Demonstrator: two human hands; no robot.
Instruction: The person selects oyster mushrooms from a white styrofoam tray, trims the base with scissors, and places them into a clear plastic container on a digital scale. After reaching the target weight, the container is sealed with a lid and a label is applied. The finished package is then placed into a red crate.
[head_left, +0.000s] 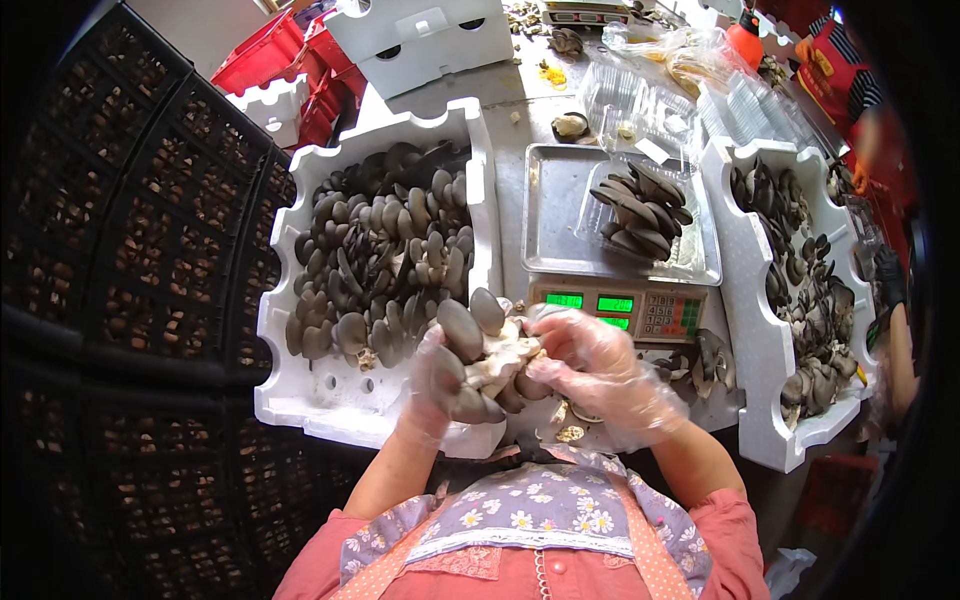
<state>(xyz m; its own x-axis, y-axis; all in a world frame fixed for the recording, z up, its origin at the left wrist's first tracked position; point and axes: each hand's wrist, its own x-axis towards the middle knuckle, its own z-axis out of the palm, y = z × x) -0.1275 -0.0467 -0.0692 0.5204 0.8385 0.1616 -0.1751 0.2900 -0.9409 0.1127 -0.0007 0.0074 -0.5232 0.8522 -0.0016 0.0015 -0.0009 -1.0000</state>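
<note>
My left hand (429, 382), in a clear plastic glove, holds a cluster of oyster mushrooms (499, 352) from its left side, caps outward and pale stems up. My right hand (592, 360), gloved the same way and slightly blurred, pinches the stem end at the cluster's right. Beyond my hands, a clear plastic clamshell box (592, 202) with more oyster mushrooms (645, 210) rests on the metal tray (559, 251) of a digital scale (637, 309) with lit displays. To the left stands a white foam crate (486, 202) filled with dark mushroom clusters (382, 247).
Another foam crate of mushrooms (757, 255) stands at the right. Stacked clear boxes (757, 112) lie behind it. Black crates (150, 210) rise at the left. Mushroom trimmings (570, 433) lie near the table's front edge. A co-worker's black-gloved hand (890, 276) is at the far right.
</note>
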